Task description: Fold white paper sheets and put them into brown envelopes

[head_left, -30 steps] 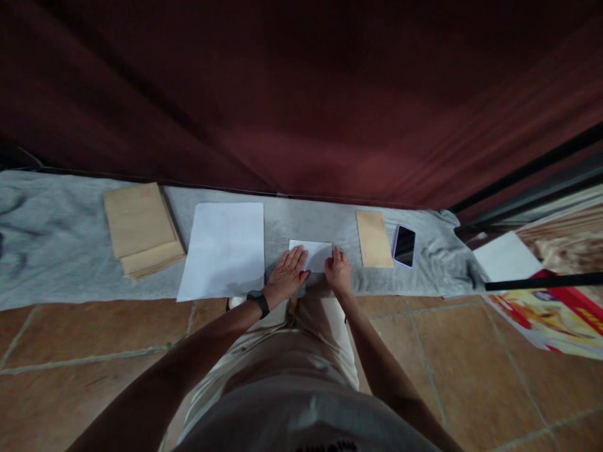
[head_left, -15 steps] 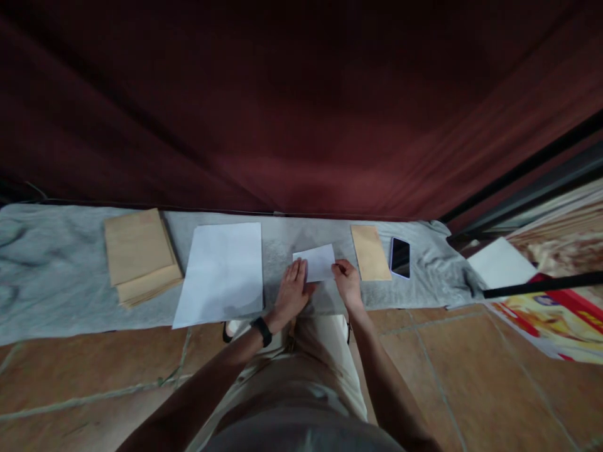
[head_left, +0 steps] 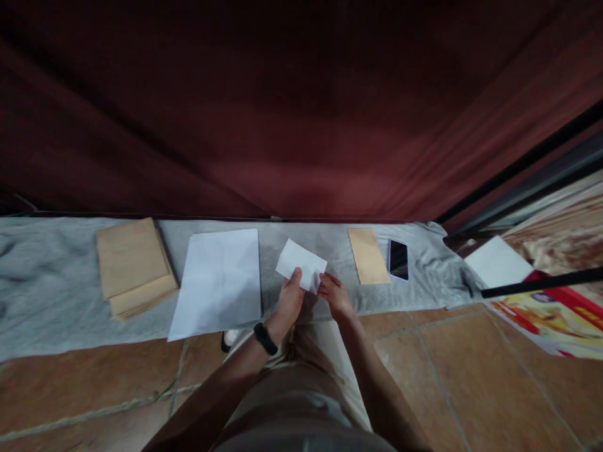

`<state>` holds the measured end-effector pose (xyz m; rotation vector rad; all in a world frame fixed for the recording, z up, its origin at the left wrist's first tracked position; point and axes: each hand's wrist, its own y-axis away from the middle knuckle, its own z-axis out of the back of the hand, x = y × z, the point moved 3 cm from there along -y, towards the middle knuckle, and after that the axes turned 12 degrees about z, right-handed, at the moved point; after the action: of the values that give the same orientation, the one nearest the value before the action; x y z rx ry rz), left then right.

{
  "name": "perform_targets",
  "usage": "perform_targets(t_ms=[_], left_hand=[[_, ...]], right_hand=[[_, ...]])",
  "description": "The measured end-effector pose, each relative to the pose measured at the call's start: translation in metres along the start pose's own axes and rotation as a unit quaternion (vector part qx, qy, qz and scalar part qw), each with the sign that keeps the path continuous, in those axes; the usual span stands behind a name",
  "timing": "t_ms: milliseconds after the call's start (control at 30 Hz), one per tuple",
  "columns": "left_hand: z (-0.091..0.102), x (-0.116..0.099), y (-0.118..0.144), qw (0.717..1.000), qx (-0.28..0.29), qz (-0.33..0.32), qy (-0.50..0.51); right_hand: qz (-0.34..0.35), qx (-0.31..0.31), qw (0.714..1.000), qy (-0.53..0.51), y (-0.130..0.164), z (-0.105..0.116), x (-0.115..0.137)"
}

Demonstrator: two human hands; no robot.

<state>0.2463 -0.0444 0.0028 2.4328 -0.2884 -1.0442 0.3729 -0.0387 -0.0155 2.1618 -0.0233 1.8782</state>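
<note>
Left hand (head_left: 289,300) and right hand (head_left: 332,292) both pinch a folded white paper (head_left: 301,263), lifted tilted above the grey cloth (head_left: 56,276), between the white sheet (head_left: 217,280) and a brown envelope (head_left: 369,255); phone (head_left: 398,260) just beside that.

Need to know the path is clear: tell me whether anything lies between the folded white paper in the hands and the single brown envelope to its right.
Nothing visible does. The folded white paper is held by both hands; only bare grey cloth separates it from the brown envelope. The phone lies beyond.
</note>
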Motion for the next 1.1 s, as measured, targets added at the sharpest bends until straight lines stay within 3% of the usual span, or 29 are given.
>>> perform_targets(t_ms=[167,233,300,367,500,667,867,967,1100], left_hand=[[0.010,-0.001,-0.007,1.000,-0.025,0.003,-0.009],[0.024,-0.011,-0.015,0.997,-0.062,-0.023,-0.036],[0.042,-0.024,-0.020,0.977,-0.135,-0.094,-0.134],[0.055,-0.032,-0.025,0.936,-0.161,-0.135,-0.281],[0.064,-0.029,-0.026,0.828,-0.152,-0.172,-0.512],[0.055,-0.021,-0.012,0.705,-0.166,-0.198,-0.661],[0.038,-0.013,-0.001,0.543,-0.131,-0.211,-0.802],[0.031,-0.002,-0.002,0.506,-0.066,-0.257,-0.821],[0.030,0.015,-0.005,0.506,-0.029,-0.269,-0.819]], right_hand=[[0.030,-0.010,0.999,0.031,-0.007,0.004,-0.010],[0.034,-0.010,0.998,0.047,-0.014,0.010,-0.012],[0.045,-0.008,0.997,0.066,-0.020,0.016,-0.013],[0.058,-0.005,0.995,0.080,-0.023,0.021,-0.016],[0.116,0.000,0.979,0.167,-0.021,0.025,-0.019],[0.184,-0.004,0.922,0.342,-0.014,0.026,-0.021],[0.201,0.019,0.899,0.389,-0.012,0.027,-0.021],[0.214,0.034,0.895,0.389,-0.013,0.027,-0.021],[0.213,0.044,0.879,0.424,-0.014,0.028,-0.020]])
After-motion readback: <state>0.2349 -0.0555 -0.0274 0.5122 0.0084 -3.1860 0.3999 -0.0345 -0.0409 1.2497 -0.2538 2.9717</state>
